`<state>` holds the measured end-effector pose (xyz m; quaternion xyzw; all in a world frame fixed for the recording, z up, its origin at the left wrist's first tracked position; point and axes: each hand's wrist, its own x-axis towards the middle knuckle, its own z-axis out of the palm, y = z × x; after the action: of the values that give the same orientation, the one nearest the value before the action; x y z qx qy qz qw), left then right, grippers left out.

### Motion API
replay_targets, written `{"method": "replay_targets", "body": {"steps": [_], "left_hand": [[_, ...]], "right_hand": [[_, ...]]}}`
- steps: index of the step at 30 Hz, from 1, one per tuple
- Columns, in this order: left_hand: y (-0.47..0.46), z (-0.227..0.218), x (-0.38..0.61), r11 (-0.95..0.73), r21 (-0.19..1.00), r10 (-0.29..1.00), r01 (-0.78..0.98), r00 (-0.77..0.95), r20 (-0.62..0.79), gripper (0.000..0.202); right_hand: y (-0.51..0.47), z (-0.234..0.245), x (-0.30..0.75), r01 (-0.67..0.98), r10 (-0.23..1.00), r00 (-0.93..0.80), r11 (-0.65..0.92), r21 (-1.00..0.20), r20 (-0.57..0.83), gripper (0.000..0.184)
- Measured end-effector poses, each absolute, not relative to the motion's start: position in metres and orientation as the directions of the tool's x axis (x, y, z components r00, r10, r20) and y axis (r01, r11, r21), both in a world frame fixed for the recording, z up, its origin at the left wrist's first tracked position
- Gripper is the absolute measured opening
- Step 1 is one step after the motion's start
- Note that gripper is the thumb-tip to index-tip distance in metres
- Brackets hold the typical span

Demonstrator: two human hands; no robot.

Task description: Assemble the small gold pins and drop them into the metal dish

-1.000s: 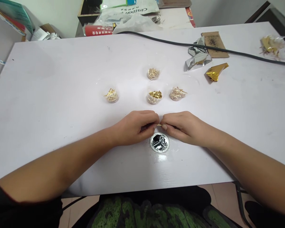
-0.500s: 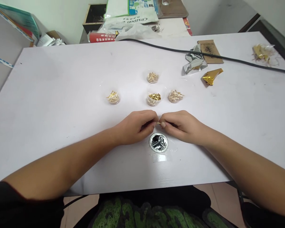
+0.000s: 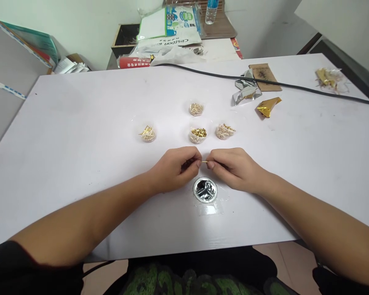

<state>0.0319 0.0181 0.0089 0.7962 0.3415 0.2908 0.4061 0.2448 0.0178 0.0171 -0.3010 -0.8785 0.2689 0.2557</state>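
Near the front edge of the smooth white tabletop (image 3: pixel 64 164), we see a thin, straight, gold-coloured pin-like piece (image 3: pixel 204 162) bridging the small gap between two bare hands. The left hand (image 3: pixel 180 169) pinches its one end between thumb and curled forefinger; the right hand (image 3: pixel 235 169) pinches the other end the same way, so only the short middle stretch shows to us. The hands do not touch each other, and their remaining fingers are curled in. How the two ends sit within the fingertips, we cannot tell.

Just on the wearer's side of the piece, below the gap, we find a round disc with a pale rim and a shiny, wrinkled dark centre (image 3: pixel 205 189), lying flat.

Beyond the hands we count four small clear plastic cups of gold-coloured pieces: one nearest the knuckles, in the middle (image 3: pixel 198 135), one just right of it (image 3: pixel 225 131), one farther back (image 3: pixel 196 109), and one apart on the left (image 3: pixel 148 134). Past these, to the right, we note a crumpled shiny gold foil packet (image 3: pixel 268 107) near crinkled silver foil (image 3: pixel 246 95).
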Motion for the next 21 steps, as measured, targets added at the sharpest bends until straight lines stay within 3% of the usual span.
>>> {"method": "replay_targets", "body": {"steps": [10,16,21], "left_hand": [[0.0163,0.0113,0.0334,-0.437,0.824,0.787,0.361,0.597,0.156,0.015],[0.0173,0.0122,0.0339,-0.372,0.868,0.809,0.330,0.574,0.128,0.018],[0.0180,0.0088,0.0332,-0.419,0.846,0.800,0.329,0.575,0.173,0.019]], "right_hand": [[0.0151,0.0111,0.2392,0.363,0.705,-0.625,0.643,-0.675,0.335,0.017],[0.0125,0.0130,0.2367,0.406,0.740,-0.603,0.607,-0.683,0.300,0.019],[0.0116,0.0136,0.2368,0.418,0.742,-0.621,0.586,-0.695,0.252,0.022]]}}
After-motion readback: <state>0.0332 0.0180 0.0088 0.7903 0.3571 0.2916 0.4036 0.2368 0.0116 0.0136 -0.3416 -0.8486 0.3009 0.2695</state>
